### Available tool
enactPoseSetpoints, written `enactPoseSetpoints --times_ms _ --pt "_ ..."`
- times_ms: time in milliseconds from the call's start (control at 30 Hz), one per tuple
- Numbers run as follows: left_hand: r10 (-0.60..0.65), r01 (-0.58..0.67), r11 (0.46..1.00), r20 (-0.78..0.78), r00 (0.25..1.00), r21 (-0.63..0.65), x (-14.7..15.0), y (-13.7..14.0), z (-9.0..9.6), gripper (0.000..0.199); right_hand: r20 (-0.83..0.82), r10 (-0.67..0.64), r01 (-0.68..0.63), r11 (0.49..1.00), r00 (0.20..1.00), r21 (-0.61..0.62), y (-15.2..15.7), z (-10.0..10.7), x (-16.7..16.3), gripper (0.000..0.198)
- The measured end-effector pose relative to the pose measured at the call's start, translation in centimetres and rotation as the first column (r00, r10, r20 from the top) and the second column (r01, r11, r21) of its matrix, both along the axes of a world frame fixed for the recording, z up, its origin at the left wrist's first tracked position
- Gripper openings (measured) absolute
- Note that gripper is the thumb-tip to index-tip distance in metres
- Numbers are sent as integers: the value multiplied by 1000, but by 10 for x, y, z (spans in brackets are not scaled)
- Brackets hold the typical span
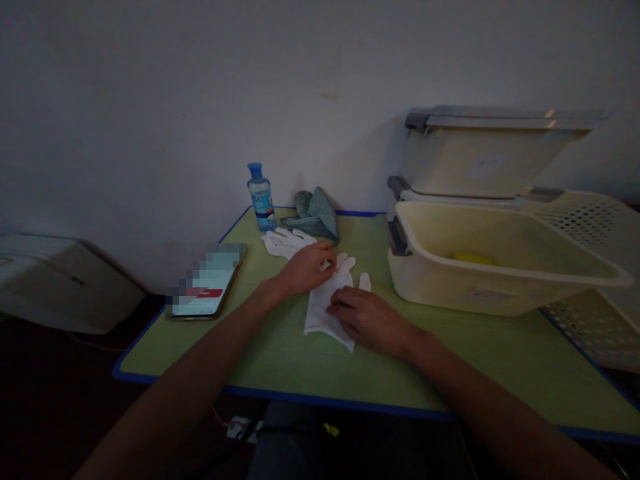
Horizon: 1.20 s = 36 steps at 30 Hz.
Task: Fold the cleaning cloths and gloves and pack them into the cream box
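A white glove [325, 309] lies on the green table, its cuff toward me and its fingers pointing away. My left hand [309, 268] is at the glove's upper left edge, thumb and fingertips closed together with a bit of white showing between them. Curled over the right side of the same glove is my right hand [377, 319], closed, its fingertips on the fabric. A second white glove [285, 243] is spread just beyond my left hand. Behind it are a crumpled grey-green cloth [317, 215] and a blue-capped bottle [263, 200].
A phone [213, 283] with a lit screen rests at the table's left. On the right stands a cream bin [450, 283] with something yellow [474, 258] inside, beside a perforated basket [585, 217]. Another cream container [475, 160] is behind. The table [270, 363] has a blue edge.
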<state>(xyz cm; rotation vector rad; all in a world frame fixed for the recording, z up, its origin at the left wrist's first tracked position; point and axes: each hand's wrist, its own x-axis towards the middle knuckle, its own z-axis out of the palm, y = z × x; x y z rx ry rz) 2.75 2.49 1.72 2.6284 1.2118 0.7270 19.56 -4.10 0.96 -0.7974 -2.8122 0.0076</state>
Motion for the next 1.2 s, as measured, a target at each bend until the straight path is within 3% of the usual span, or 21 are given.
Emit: enactPoseSetpoints --times_ms 100,200,333,533,800,1200 --pt "-245 256 961 105 964 -105 10 1 -11 18 -16 94 -94 996 995 -9 -4 -5 -4 22" --pt "-341 340 934 12 940 -111 13 3 -25 28 -83 146 -149 988 986 -42 -8 -8 -7 23" --pt "-252 251 968 -190 949 -30 10 5 -34 46 -136 175 -181 983 975 -34 -10 -8 -9 24" --pt "-107 115 993 -298 949 10 9 2 -27 57 -111 149 -154 987 983 -40 -13 -6 -9 26" --pt "-250 298 940 -260 933 168 9 0 -17 23 -75 161 -162 987 984 -7 -12 -9 -9 24" --pt "-213 366 889 -460 862 275 13 -4 -5 17 -101 195 -196 981 976 -6 -11 -14 -9 24"
